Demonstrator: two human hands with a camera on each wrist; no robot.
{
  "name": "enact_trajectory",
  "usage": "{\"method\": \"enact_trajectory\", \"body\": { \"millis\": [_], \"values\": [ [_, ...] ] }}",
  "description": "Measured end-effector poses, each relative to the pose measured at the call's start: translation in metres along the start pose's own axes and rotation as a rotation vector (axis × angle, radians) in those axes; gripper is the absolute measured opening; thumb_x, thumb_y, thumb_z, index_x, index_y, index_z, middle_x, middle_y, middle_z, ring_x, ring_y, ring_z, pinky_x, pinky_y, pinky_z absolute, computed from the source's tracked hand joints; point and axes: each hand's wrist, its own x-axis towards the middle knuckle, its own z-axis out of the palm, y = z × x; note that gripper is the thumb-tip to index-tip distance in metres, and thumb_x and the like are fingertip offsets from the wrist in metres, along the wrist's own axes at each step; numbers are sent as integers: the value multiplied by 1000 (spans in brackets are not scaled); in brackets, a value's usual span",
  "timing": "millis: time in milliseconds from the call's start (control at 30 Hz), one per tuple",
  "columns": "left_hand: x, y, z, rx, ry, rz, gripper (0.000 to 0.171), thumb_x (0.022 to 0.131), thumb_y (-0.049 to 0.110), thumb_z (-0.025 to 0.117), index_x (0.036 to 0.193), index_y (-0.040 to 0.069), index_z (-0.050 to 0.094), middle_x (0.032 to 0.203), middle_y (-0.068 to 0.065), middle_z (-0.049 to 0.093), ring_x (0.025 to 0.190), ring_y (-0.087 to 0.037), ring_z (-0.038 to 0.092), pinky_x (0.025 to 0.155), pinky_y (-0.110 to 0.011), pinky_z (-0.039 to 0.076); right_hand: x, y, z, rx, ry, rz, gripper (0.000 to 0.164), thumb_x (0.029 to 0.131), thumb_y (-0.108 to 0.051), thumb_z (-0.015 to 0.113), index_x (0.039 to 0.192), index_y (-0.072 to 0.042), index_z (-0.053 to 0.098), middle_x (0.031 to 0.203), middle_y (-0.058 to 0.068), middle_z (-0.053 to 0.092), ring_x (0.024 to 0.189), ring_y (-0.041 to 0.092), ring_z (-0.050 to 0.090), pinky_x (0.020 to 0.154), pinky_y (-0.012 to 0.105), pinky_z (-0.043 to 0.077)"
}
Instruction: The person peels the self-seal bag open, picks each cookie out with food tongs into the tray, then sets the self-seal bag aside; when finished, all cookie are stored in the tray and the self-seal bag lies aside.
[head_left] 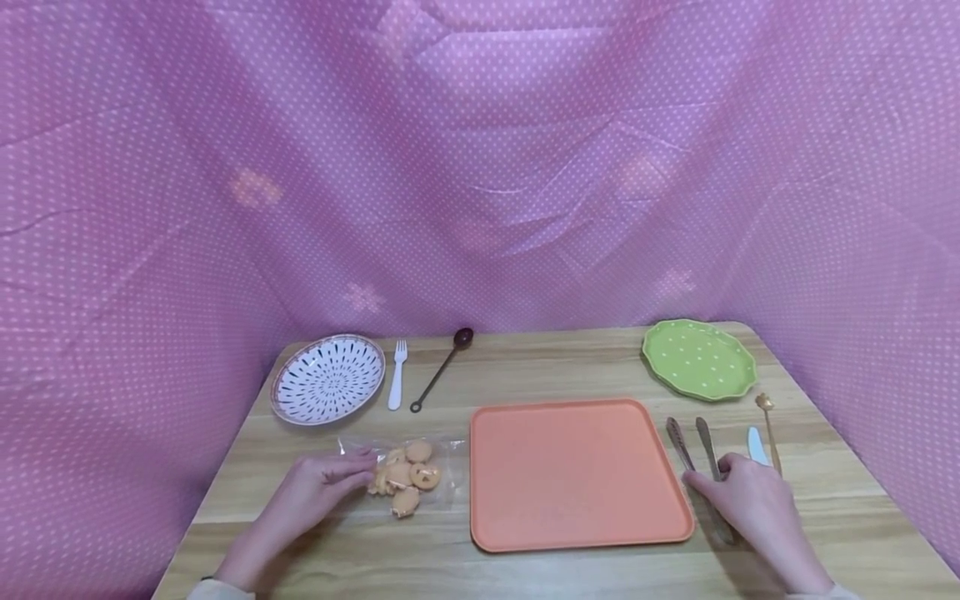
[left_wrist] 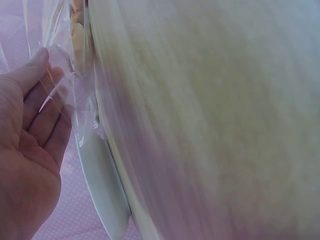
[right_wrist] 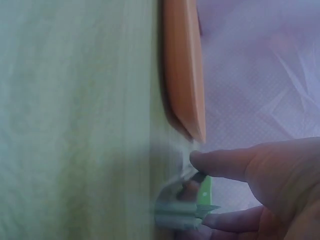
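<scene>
Cookie bag at nine, metal cutlery at three

Take the orange tray (head_left: 581,475) as the clock's centre. The bag (head_left: 452,479) of cookies (head_left: 401,477) lies at nine o'clock on the surface (head_left: 585,367), and the left hand's (head_left: 309,493) grip pinches its loose clear film at the bag's own nine o'clock. Holding film rather than cookies seems right: squeezing the contents could crumble them, and a slow, level pull should keep the load from sliding to one end.

At three, just beside the tray, two pieces of metal cutlery (head_left: 681,446) point their handles toward eleven. The right hand's (head_left: 757,500) grip appears to be grasping there, though the right wrist view is blurred enough that I cannot tell whether it has one piece or both. Pinching near mid-handle would balance best, and a straight lift should avoid knocking the tray rim or the pale knife (head_left: 757,447) and gold spoon (head_left: 771,429) just outside.

The white plate (head_left: 328,379), white fork (head_left: 397,375) and dark spoon (head_left: 442,371) sit around ten; the green plate (head_left: 699,358) is between one and two.

No brand, label or lettering can be read; one cookie carries a pattern, not words.
</scene>
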Motion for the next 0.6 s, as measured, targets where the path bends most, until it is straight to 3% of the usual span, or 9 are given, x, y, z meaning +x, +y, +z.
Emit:
{"method": "enact_trajectory", "body": {
  "millis": [67, 233, 367, 533, 600],
  "values": [
    [-1, 0, 0, -1, -6, -3, 21, 85, 30, 81, 106, 31, 78, 121, 10, 75, 112, -11, 74, 102, -41, 58, 1, 1, 0, 12, 2, 6, 45, 86, -49, 72, 74, -8, 60, 65, 9, 62, 63, 25, 55, 51, 34, 38],
    [1, -1, -1, -8, -14, -10, 23, 85, 31, 80, 108, 32, 78, 125, 7, 74, 114, -13, 73, 103, -42, 58, 4, 3, 0, 54, 18, 15, 43, 89, -36, 67, 101, 5, 66, 85, 22, 70, 72, 30, 63, 54, 37, 45],
    [1, -1, -1, -10, -17, -9, 24, 85, 32, 80, 109, 32, 77, 125, 9, 74, 114, -12, 73, 103, -42, 58, 0, 2, 5, 106, 108, -1, 41, 89, -29, 68, 109, 6, 64, 89, 22, 68, 75, 32, 63, 56, 38, 46],
    [1, -2, -1, -6, -23, -6, 25, 86, 34, 80, 110, 32, 77, 124, 10, 74, 113, -11, 73, 102, -41, 59, -2, -20, 7, 178, 284, -198, 36, 85, -20, 74, 113, 1, 68, 101, 24, 70, 90, 39, 67, 72, 57, 54],
    [1, -2, -1, -8, -24, -9, 25, 86, 34, 79, 110, 31, 77, 125, 8, 74, 115, -13, 73, 103, -42, 58, 1, -36, 7, 201, 312, -309, 34, 84, -16, 78, 113, -1, 70, 103, 21, 71, 93, 37, 68, 76, 57, 56]
  ]
}}
